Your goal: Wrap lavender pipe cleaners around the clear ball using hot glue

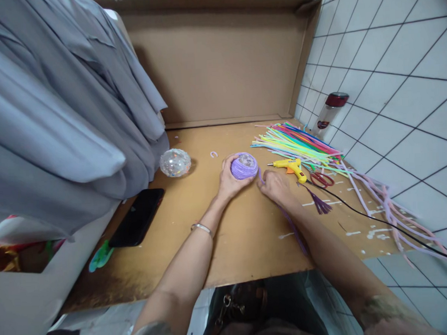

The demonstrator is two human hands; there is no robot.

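My left hand (228, 181) is closed round a ball wrapped in purple cord (242, 170), held above the wooden table. A clear, shiny patch of the ball shows bare at its upper right. Just right of it, my right hand (275, 186) pinches the purple strand (260, 175) that runs off the ball. The strand's loose length trails beneath my right forearm towards the table's front edge. My right fingertips are partly hidden behind the hand. A clear faceted ball (175, 163) rests on the table to the left, apart from both hands.
Coloured pipe cleaners (300, 144) lie in a heap at the back right. Near my right hand are a yellow glue gun (291, 168) with a black cable, red-handled scissors (322, 179) and a purple tassel (318, 200). A black phone (137, 217) lies left; a cardboard wall (218, 68) stands behind.
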